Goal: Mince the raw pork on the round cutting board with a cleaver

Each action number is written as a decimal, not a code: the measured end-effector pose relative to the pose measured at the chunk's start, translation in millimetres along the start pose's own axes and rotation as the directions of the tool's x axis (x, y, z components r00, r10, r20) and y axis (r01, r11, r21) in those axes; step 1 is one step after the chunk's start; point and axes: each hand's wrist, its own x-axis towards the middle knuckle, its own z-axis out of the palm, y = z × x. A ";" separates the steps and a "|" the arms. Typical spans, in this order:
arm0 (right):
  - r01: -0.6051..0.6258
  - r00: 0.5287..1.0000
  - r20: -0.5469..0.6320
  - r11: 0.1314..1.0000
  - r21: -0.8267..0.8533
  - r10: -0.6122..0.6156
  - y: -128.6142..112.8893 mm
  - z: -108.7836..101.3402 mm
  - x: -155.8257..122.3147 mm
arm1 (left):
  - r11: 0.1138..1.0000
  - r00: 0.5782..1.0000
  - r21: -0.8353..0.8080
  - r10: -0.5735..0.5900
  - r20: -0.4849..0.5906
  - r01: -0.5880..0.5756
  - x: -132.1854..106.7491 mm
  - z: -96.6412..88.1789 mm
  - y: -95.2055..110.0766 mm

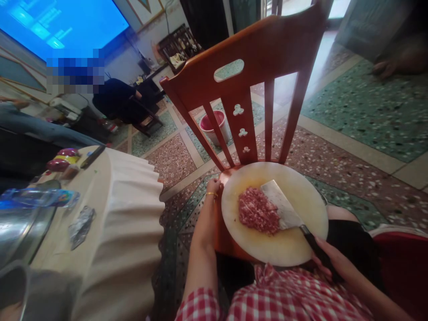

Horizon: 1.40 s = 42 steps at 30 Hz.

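A round pale cutting board [301,196] rests on the seat of a red-brown wooden chair [254,58]. A mound of minced red meat [257,211] lies on the board's middle. My right hand [329,263] is closed around the black handle of a cleaver [279,205], whose blade lies against the meat's right side. My left hand [214,186] grips the board's left edge at the chair seat; a thin gold bracelet is on its wrist.
A table with a white ruffled cloth [123,223] stands at left, bearing a steel bowl [20,227], a plastic bottle and small items. A pink-lined bucket [217,127] sits on the tiled floor behind the chair. A lit blue screen is at upper left.
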 end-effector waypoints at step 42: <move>0.392 0.910 0.395 0.584 -0.711 -0.129 -225.2 39.7 119.1 | 0.937 0.941 -0.162 0.279 -0.190 -0.310 -250.8 53.6 -28.4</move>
